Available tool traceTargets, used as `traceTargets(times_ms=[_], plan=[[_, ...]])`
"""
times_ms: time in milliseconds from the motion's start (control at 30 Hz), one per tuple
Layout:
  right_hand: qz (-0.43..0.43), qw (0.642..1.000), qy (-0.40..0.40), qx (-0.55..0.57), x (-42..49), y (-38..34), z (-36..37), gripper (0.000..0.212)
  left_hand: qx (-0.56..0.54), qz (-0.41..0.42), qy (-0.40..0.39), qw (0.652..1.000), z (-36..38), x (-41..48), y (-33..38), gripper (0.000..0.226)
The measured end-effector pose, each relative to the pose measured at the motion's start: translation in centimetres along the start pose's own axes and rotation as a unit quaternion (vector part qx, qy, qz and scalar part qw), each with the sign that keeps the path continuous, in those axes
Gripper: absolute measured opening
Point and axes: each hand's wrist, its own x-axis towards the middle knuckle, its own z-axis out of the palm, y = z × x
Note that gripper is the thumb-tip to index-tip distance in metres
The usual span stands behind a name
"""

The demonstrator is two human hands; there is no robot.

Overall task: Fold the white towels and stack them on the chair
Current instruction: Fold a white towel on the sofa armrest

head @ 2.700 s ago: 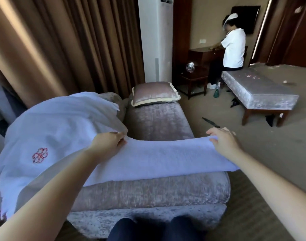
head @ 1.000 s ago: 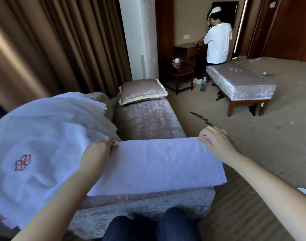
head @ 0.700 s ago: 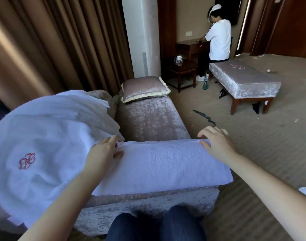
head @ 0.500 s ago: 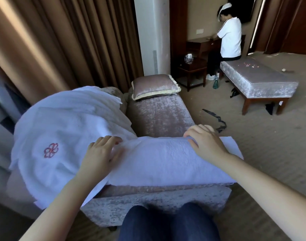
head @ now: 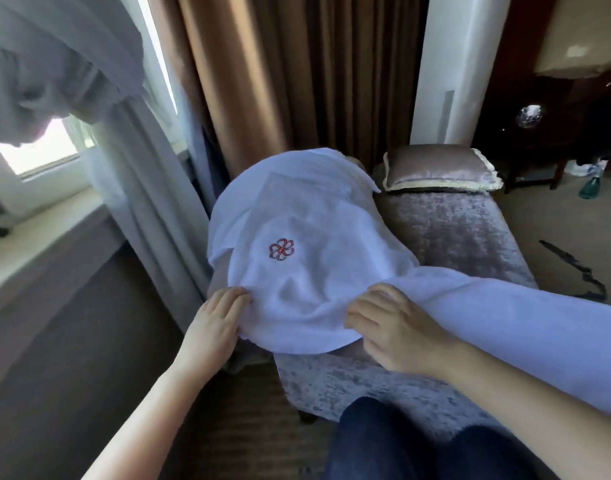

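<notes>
A white towel with a red embroidered logo [head: 297,258] lies draped over the rounded left arm of the mauve velvet chair [head: 453,237]. My left hand [head: 217,320] touches this towel's lower left hem with nearly straight fingers. My right hand [head: 394,327] grips the towel's lower right edge with curled fingers. That spot is where the folded white towel [head: 526,327] begins. The folded towel runs off to the right across the chair's near end and is partly hidden by my right forearm.
A mauve cushion [head: 439,168] sits at the chair's far end. Brown curtains [head: 262,81] and a grey drape [head: 141,188] hang behind and to the left, beside a window sill [head: 37,230]. A dark side table [head: 539,147], a green bottle [head: 590,187] and a black strap [head: 574,268] are at the right.
The view has swung left. Both hands left the folded towel and moved left onto the lower edge of the logo towel. The person at the back is out of view.
</notes>
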Motion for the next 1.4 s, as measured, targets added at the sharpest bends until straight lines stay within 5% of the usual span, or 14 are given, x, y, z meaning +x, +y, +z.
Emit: traceTargets(times_ms=[133,267,433,533,600,667,767,867,1000,1167,1267,1400], plan=[[-0.024,0.994,-0.051,-0.091,-0.1,-1.0,1.2,0.017,0.002,-0.035,0.066,0.997,0.8,-0.7,-1.5,0.038],[-0.004,0.987,0.003,-0.162,1.1,-1.4,2.3,0.025,-0.014,-0.047,0.063,0.997,1.6,-0.9,-2.2,0.040],[0.085,0.993,0.046,-0.068,4.0,-0.8,1.4,0.020,-0.058,-0.022,0.085,0.994,0.1,0.1,-2.4,0.026],[0.195,0.977,0.091,-0.002,7.0,1.1,-0.4,0.032,-0.198,-0.132,0.116,0.965,-1.9,2.1,-2.0,0.029],[0.259,0.958,0.121,0.003,9.2,3.0,-1.3,0.032,-0.284,-0.236,0.135,0.919,-3.1,3.7,-1.9,0.011],[0.319,0.944,0.079,0.005,11.1,5.1,-1.1,0.031,-0.318,-0.293,0.132,0.892,-3.7,5.3,-2.2,0.007],[0.389,0.916,-0.101,-0.007,12.4,7.6,1.1,0.024,-0.357,-0.344,0.107,0.862,-3.8,6.8,-2.9,0.023],[0.382,0.909,-0.164,0.022,12.3,8.3,2.8,0.020,-0.362,-0.395,0.098,0.839,-3.2,7.4,-3.8,0.013],[0.269,0.957,-0.079,0.070,13.4,7.7,3.2,0.034,-0.342,-0.372,0.102,0.857,-2.8,7.6,-4.8,0.019],[0.121,0.990,-0.010,0.068,16.4,5.8,5.3,0.021,-0.364,-0.370,0.092,0.850,-2.7,7.5,-4.4,0.020],[0.232,0.970,0.032,0.065,18.5,6.2,6.0,0.025,-0.394,-0.369,0.070,0.839,-2.9,7.1,-4.6,0.020],[0.348,0.935,-0.055,0.045,20.2,7.6,6.4,0.019,-0.335,-0.377,-0.009,0.863,-2.2,6.3,-5.6,0.016]])
